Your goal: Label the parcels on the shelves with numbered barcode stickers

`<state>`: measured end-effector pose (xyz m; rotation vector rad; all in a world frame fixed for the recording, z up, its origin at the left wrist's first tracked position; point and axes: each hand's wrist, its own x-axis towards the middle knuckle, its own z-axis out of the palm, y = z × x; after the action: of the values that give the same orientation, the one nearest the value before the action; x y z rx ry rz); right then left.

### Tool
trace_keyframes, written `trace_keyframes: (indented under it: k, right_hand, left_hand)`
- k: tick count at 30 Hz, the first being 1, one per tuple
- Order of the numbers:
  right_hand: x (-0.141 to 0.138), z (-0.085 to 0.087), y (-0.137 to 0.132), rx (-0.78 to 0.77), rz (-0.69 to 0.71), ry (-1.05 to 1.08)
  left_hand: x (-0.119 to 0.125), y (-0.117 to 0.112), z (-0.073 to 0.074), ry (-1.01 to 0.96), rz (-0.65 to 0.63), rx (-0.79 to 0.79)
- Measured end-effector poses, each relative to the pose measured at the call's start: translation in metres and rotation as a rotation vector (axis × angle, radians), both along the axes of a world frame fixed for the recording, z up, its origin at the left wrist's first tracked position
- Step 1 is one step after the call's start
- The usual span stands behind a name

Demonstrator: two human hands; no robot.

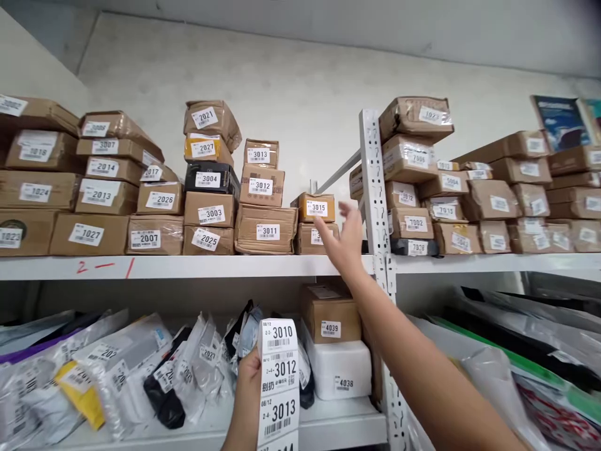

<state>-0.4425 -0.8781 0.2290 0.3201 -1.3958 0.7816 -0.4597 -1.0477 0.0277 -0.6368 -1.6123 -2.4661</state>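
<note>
My left hand (247, 382) is closed around a strip of printed labels (278, 376), held upright below the upper shelf. Its labels read 3010, 3012 and 3013, and the bottom runs out of view. My right hand (346, 241) is raised to the upper shelf with thumb and fingers apart, holding nothing. Nearest to it is a small box labelled 3015 (317, 207), resting on another small box (310, 239) whose number is partly hidden by the hand. Whether my fingers touch either box I cannot tell. Just left stands a box labelled 3011 (266, 230).
Stacked cardboard boxes (87, 232) line the white upper shelf (225, 266). A perforated metal post (373, 181) rises right of my hand, with more boxes (413, 223) beyond it. Below lie plastic mailing bags (117, 360), a box labelled 4039 (331, 313) and a white package (338, 366).
</note>
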Motion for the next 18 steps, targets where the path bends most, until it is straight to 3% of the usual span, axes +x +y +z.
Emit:
trace_keyframes:
  k: [1,3,5,7,10,13,15,18]
  right_hand:
    - [0.01,-0.025,-0.005,0.085,0.131,-0.084]
    - [0.026,-0.081,-0.016,0.228,0.497,-0.532]
    - [0.035,-0.139,-0.026,0.193,0.815,-0.849]
    - [0.038,-0.193,-0.033,-0.007,1.017,-0.87]
    - [0.04,-0.259,-0.035,-0.347,1.074,-0.752]
    - [0.043,-0.301,-0.03,-0.67,1.087,-0.715]
    - [0.047,-0.318,-0.025,-0.849,1.075,-0.721]
    - [0.05,-0.333,-0.015,-1.025,1.031,-0.706]
  left_hand:
    - [-0.001,-0.001,-0.004,-0.023,-0.008,0.005]
    - [-0.001,-0.001,-0.015,-0.052,-0.025,-0.011]
    - [0.004,0.004,-0.029,-0.014,-0.025,-0.05]
    - [0.015,0.011,-0.048,0.114,-0.017,-0.126]
    - [0.033,0.02,-0.084,0.309,0.027,-0.284]
    - [0.039,0.015,-0.111,0.344,0.132,-0.377]
    - [0.033,0.001,-0.116,0.39,0.293,-0.428]
    - [0.014,-0.027,-0.1,0.621,0.657,-0.558]
